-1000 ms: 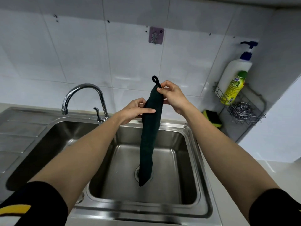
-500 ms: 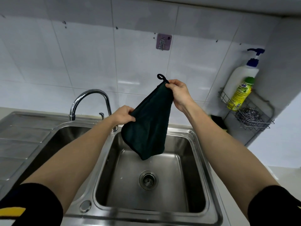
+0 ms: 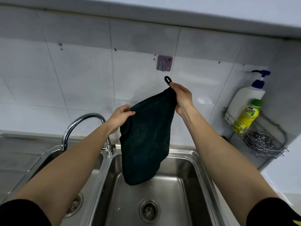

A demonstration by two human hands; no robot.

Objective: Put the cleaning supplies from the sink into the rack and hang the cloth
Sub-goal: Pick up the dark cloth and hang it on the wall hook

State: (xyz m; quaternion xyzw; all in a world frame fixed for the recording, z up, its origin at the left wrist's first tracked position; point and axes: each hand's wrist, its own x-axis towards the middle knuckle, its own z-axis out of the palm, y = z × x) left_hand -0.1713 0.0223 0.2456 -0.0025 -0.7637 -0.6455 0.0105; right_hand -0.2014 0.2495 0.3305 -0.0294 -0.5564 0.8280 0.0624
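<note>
A dark green cloth (image 3: 146, 137) hangs above the right sink basin (image 3: 164, 194). My right hand (image 3: 181, 97) pinches its top corner, just under the small black loop (image 3: 167, 79). My left hand (image 3: 121, 117) grips the cloth's left edge. The loop sits a little below the purple wall hook (image 3: 164, 63), not touching it. At the right, the wire rack (image 3: 267, 144) on the wall carries a white pump bottle (image 3: 246, 97), a yellow-green bottle (image 3: 247, 116) and a steel scourer (image 3: 259, 141).
A chrome faucet (image 3: 81, 126) arches between the two basins, to the left of my left hand. The left basin and draining board (image 3: 16, 154) lie at the left. White tiles cover the wall, with a ledge overhead.
The cloth has been spread from a narrow hanging strip and lifted clear of the basin. Both hands rose, and the loop has come closer to the wall hook.
</note>
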